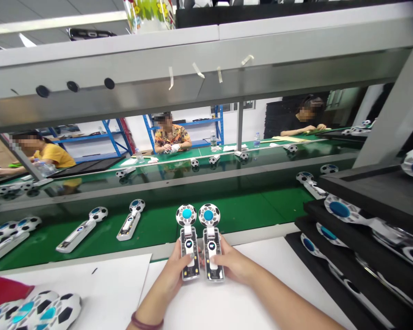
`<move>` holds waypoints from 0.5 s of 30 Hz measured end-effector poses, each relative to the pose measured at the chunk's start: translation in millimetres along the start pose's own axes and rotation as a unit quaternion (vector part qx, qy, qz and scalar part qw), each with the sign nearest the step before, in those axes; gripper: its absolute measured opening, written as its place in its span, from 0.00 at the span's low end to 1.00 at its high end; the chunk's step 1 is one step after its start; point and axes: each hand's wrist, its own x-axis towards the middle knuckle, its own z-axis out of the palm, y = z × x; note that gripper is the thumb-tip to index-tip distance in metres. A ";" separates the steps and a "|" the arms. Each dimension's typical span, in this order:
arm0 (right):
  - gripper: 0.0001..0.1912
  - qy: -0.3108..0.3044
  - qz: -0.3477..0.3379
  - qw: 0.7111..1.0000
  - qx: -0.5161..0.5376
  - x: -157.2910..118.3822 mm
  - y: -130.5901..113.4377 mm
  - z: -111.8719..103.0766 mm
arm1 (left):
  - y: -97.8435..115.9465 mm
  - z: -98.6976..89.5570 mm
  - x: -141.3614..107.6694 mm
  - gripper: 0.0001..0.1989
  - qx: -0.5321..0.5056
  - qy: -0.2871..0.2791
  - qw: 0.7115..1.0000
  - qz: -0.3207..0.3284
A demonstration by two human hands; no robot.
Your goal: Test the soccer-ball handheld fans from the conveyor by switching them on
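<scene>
While tiered, black trays with devices

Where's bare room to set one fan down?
Left white sheet, between the fan pile and left arm, bar a small dark mark. Green belt, from right of the held fans to the fan by the black trays. Crowded: those stacked trays, and the belt's left end, where fans bunch.

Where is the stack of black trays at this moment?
In the head view, the stack of black trays is at the lower right, to the right of the right hand and the soccer-patterned device it holds, beside the white sheet.
</scene>
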 end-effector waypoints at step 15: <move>0.37 0.001 -0.097 0.991 -0.091 -1.9 -14.9 9.5 | 22.2 16.9 -19.0 0.31 0.032 -0.014 0.997 0.073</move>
